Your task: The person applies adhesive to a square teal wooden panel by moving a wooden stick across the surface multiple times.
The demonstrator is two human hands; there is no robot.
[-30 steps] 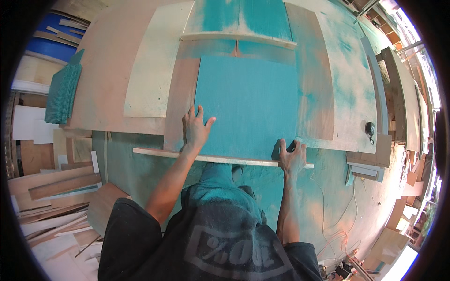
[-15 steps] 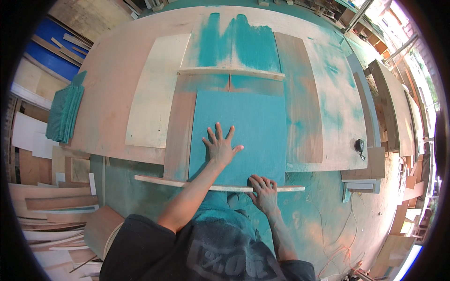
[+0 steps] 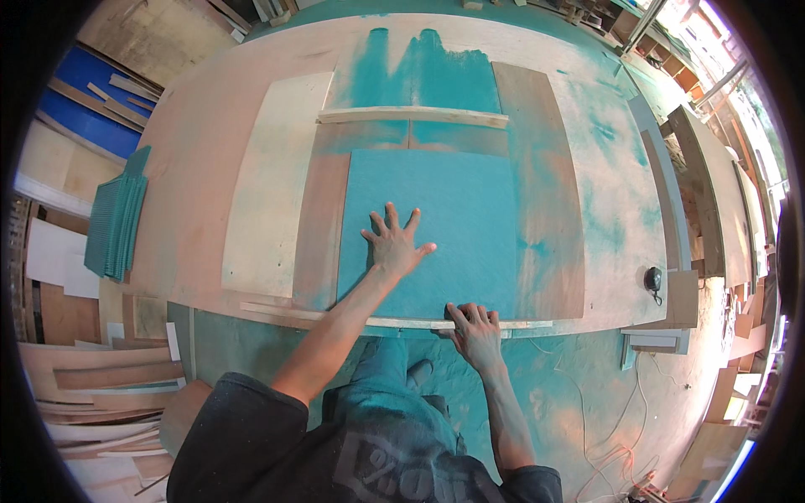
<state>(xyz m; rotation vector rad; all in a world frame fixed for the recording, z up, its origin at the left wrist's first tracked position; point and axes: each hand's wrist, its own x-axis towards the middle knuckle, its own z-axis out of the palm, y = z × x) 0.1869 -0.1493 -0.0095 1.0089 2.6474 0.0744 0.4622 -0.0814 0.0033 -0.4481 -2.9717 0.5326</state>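
Observation:
A teal-painted rectangular panel (image 3: 453,226) lies on the worktable in front of me. My left hand (image 3: 394,243) rests on it, palm down with fingers spread. At the panel's near edge a long, narrow wooden strip (image 3: 394,323) runs crosswise, along the table's front. My right hand (image 3: 478,331) grips this strip right of the middle, its fingers bent over the top; the thumb's hold is partly hidden. Beyond the panel, a second wooden strip (image 3: 411,116) lies crosswise, near boards streaked with teal paint (image 3: 453,75).
The large worktable (image 3: 184,193) also bears a pale board (image 3: 272,184) and a brownish board (image 3: 549,193). A small black object (image 3: 652,281) sits near its right corner. Stacked teal pieces (image 3: 116,222) stand at left, above wood offcuts (image 3: 117,375). Cords (image 3: 616,453) trail over the floor.
The near strip, with my right hand on it, has shifted away from me and now lines up with the table's front edge. My left hand stays spread on the panel.

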